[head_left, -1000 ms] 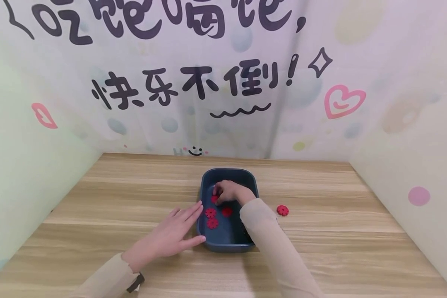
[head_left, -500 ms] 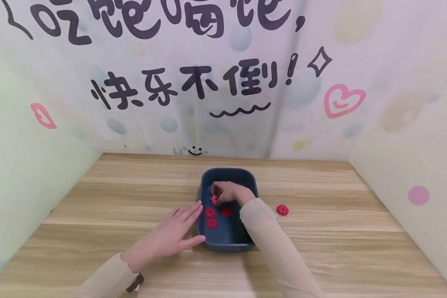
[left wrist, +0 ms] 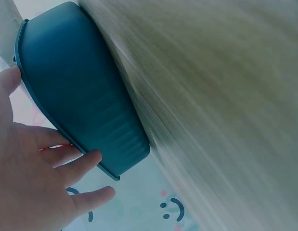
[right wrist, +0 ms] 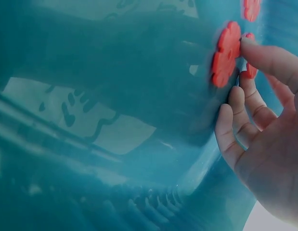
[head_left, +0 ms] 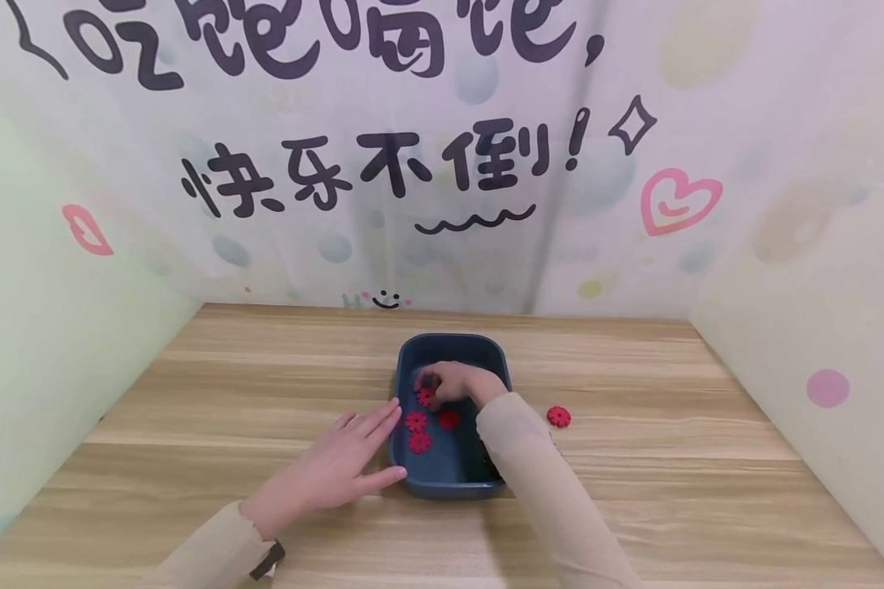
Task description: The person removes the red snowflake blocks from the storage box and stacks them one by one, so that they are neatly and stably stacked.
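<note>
A dark blue rectangular tray (head_left: pixel 453 491) stands on a wood-grain table (head_left: pixel 280 368), with a white printed backdrop (head_left: pixel 302 106) beyond its far end. The person's right hand (head_left: pixel 457 382) reaches down inside the tray, its thumb and fingertips about a red flower-shaped disc (head_left: pixel 426 397) near the tray's left wall; whether they pinch that disc or only touch it, one cannot tell. Nearer the tray's front, along the same wall, lie a second red disc (head_left: pixel 416 421) and a third red disc (head_left: pixel 420 442), one just beside the other. A darker red disc (head_left: pixel 448 419) lies nearer the tray's middle. The person's left hand (head_left: pixel 339 462), fingers spread and extended, rests against the tray's left rim. Another notched red disc (head_left: pixel 559 416) lies on the table, right of the tray.
</note>
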### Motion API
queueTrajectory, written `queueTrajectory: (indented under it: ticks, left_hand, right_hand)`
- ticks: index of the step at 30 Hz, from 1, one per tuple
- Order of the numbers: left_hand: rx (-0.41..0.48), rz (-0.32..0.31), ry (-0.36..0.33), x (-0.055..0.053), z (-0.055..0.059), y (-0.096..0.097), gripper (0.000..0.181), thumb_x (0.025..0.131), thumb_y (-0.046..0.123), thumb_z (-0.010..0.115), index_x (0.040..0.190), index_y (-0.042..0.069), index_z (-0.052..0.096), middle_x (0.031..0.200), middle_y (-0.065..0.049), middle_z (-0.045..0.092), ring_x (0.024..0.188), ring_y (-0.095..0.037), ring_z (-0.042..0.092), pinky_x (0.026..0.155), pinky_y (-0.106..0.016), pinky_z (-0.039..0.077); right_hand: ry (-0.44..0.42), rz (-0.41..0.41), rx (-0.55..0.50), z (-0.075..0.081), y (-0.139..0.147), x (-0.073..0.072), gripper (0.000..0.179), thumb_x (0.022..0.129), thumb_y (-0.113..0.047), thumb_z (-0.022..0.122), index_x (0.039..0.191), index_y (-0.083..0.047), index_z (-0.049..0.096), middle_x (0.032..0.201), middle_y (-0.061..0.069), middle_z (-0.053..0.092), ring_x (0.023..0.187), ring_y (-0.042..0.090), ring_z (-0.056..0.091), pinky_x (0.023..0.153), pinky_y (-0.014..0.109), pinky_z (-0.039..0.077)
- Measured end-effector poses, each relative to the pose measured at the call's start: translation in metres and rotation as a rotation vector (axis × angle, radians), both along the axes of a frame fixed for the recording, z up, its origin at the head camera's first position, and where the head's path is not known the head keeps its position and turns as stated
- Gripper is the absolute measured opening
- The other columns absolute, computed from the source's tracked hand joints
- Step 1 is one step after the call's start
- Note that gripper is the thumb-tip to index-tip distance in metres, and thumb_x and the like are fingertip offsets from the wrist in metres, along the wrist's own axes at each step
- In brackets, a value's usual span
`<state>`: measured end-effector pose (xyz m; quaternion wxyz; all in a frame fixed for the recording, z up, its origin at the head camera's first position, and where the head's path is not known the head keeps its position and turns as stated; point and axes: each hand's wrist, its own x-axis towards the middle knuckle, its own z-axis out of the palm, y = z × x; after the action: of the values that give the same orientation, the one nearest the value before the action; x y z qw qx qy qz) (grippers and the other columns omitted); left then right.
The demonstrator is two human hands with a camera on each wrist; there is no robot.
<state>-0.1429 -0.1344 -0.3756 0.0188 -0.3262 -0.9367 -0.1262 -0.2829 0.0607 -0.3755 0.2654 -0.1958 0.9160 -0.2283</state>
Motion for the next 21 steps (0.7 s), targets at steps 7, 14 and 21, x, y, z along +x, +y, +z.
queueTrajectory:
  ticks: [7,14,21]
  left_hand:
    - [-0.004,0.003,-0.001,0.0002,0.0000,0.0004,0.079,0.084,0.062,0.034,0.137,0.003,0.030,0.143,-0.007,0.023,0.124,-0.021,0.030,0.098,-0.048,0.022]
    - [-0.008,-0.011,0.019,0.0001,0.0007,0.0016,0.078,0.085,0.060,0.036,0.136,0.002,0.031,0.142,-0.008,0.025,0.124,-0.021,0.030,0.097,-0.048,0.024]
    - [-0.012,-0.006,0.011,0.0006,0.0018,0.0017,0.077,0.085,0.059,0.038,0.136,0.002,0.030,0.142,-0.007,0.024,0.125,-0.021,0.029,0.097,-0.048,0.024]
  right_hand:
    - [0.011,0.004,-0.004,-0.0014,0.0012,-0.0016,0.033,0.077,-0.014,0.068,0.107,-0.025,0.058,0.089,0.001,0.054,0.082,0.018,0.052,0.077,0.037,0.044]
    - [0.068,0.045,-0.006,-0.0028,0.0016,-0.0028,0.032,0.077,-0.017,0.068,0.107,-0.019,0.058,0.085,-0.001,0.055,0.078,0.015,0.053,0.073,0.030,0.044]
    - [0.110,0.061,-0.008,-0.0014,0.0024,-0.0037,0.033,0.076,-0.023,0.070,0.106,-0.016,0.059,0.085,-0.001,0.055,0.077,0.014,0.053,0.073,0.029,0.045]
